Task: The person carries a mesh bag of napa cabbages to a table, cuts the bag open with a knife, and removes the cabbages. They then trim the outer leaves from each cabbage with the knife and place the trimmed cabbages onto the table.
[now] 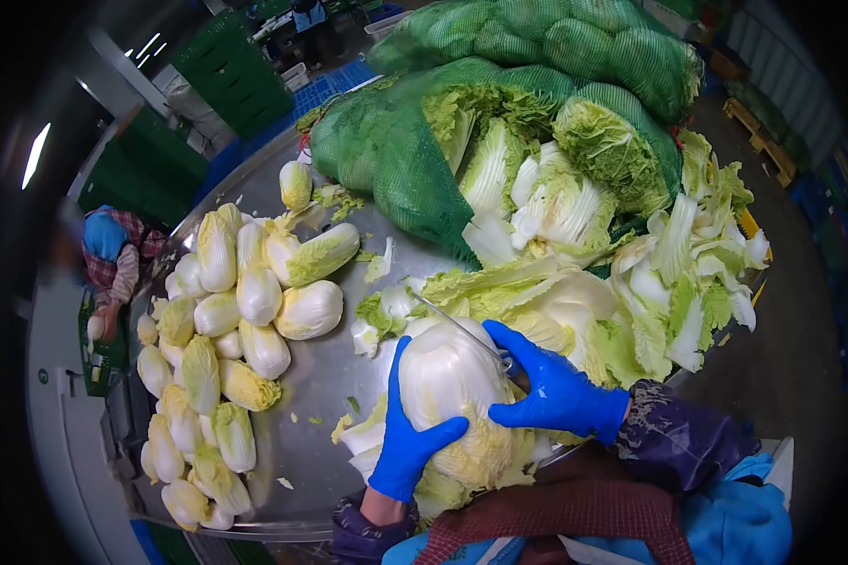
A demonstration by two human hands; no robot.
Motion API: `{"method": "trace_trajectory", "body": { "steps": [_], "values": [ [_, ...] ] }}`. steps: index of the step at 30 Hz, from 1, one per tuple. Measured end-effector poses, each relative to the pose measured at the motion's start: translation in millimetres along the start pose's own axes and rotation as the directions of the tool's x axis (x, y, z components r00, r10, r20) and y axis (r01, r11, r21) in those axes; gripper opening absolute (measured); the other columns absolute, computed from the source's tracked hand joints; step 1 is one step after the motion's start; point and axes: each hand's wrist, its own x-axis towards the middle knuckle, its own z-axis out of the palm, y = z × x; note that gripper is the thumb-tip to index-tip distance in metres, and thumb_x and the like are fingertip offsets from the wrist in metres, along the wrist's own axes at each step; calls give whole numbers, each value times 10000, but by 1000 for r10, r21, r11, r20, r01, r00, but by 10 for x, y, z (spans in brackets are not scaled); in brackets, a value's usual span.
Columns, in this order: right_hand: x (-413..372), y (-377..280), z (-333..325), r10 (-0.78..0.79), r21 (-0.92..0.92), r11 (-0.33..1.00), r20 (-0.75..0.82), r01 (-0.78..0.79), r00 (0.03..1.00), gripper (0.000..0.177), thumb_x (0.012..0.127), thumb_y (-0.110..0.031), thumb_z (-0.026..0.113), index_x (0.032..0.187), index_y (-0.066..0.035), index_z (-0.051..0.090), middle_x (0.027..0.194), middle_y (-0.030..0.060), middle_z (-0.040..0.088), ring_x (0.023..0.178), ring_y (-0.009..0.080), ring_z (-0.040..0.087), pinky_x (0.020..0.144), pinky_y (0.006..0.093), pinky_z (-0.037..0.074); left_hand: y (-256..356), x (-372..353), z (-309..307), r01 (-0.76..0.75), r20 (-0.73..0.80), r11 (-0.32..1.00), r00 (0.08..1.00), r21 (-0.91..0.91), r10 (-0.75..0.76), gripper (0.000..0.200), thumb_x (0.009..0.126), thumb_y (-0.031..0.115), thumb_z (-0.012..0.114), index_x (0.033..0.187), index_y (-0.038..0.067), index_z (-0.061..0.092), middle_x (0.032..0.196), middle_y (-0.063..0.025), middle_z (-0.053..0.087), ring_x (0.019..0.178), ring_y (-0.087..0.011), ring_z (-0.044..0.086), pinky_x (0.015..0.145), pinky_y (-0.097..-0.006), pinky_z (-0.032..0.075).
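A large napa cabbage [450, 372] with a pale, smooth base sits in front of me at the metal table's near edge. My left hand [413, 435], in a blue glove, grips its left side with the thumb across the front. In my right hand [554, 384], also gloved in blue, is a knife [457, 325] whose thin blade points up and left over the cabbage's base. The thumb of that hand presses the cabbage's right side. Much of the knife's handle is hidden by the fingers. Loose outer leaves [537, 301] lie just beyond the cabbage.
Several trimmed cabbages [254, 294] are heaped on the left of the metal table [325, 414]. Green net sacks [386, 179] of cabbages fill the far side, one torn open. A leaf pile [688, 273] stands at right. Another person [113, 250] works at far left.
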Motion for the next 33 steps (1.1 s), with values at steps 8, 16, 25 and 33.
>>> {"method": "trace_trajectory", "body": {
  "steps": [8, 16, 25, 33],
  "values": [
    [-3, -42, 23, -70, 99, 992, -74, 78, 995, 842, 629, -126, 656, 1374, -128, 263, 1149, 138, 531, 981, 227, 545, 853, 334, 443, 89, -19, 42, -129, 79, 948, 991, 292, 110, 1130, 550, 215, 835, 1401, 50, 111, 1361, -158, 299, 1236, -259, 354, 1021, -381, 314],
    [61, -52, -22, -25, 252, 967, -66, 41, 998, 719, 641, -33, 602, 1319, -131, 383, 1150, 91, 547, 1015, 159, 532, 880, 289, 440, 148, 6, -53, -122, 144, 931, 987, 343, 76, 1125, 544, 225, 844, 1398, 52, 133, 1358, -148, 314, 1240, -253, 350, 1025, -379, 307],
    [193, 16, -73, 0, 168, 986, -29, 5, 1000, 668, 650, 5, 588, 1286, -131, 439, 1121, 72, 572, 1000, 134, 537, 876, 278, 440, 28, 29, -117, -75, 128, 966, 991, 246, 45, 1121, 536, 226, 847, 1395, 51, 147, 1358, -143, 315, 1243, -247, 345, 1029, -378, 298],
    [225, 71, -127, -9, 189, 982, 55, -1, 998, 646, 654, 24, 570, 1272, -123, 453, 1156, 53, 557, 1051, 124, 509, 899, 269, 418, -2, -18, -167, -30, 137, 984, 991, 176, 6, 1116, 534, 225, 848, 1392, 45, 157, 1357, -132, 320, 1251, -244, 333, 1037, -372, 283]
  ]
}}
